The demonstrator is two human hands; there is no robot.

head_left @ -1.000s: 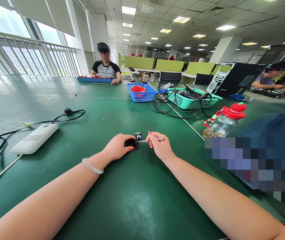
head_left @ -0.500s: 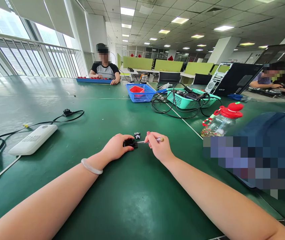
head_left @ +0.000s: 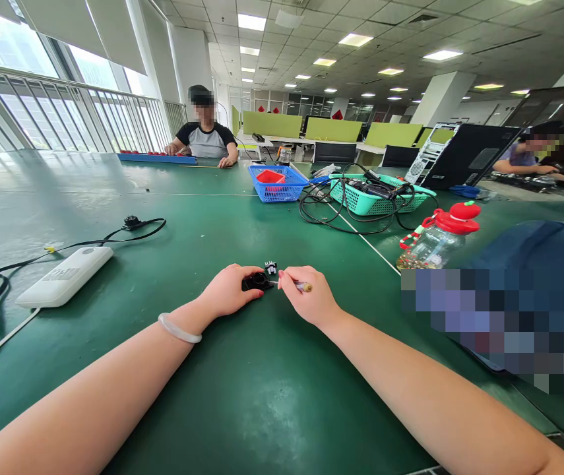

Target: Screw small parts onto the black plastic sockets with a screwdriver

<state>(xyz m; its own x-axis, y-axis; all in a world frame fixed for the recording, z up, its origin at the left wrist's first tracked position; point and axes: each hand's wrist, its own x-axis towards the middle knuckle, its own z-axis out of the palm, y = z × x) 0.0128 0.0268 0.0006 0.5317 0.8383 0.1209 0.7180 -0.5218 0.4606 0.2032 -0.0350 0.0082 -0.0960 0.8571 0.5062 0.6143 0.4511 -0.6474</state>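
Observation:
My left hand point(head_left: 229, 290) rests on the green table point(head_left: 242, 396) and pinches a small black part point(head_left: 256, 282) against the surface. My right hand point(head_left: 306, 297) grips a small screwdriver point(head_left: 301, 286), whose metal tip points left into the black part. A second tiny black piece point(head_left: 270, 267) lies on the table just behind the two hands. A pale bangle point(head_left: 177, 328) sits on my left wrist.
A white power strip point(head_left: 66, 276) with black cables lies to the left. A red-capped bottle point(head_left: 435, 241) stands at the right, beside a dark blue cloth point(head_left: 549, 257). A blue basket point(head_left: 278, 182) and a green basket point(head_left: 375, 194) with cables sit farther back. Two people sit at the far side.
My right hand has slid left, closer to the black part, and the screwdriver lies lower. The person at the far side has pushed the long blue tray to the left.

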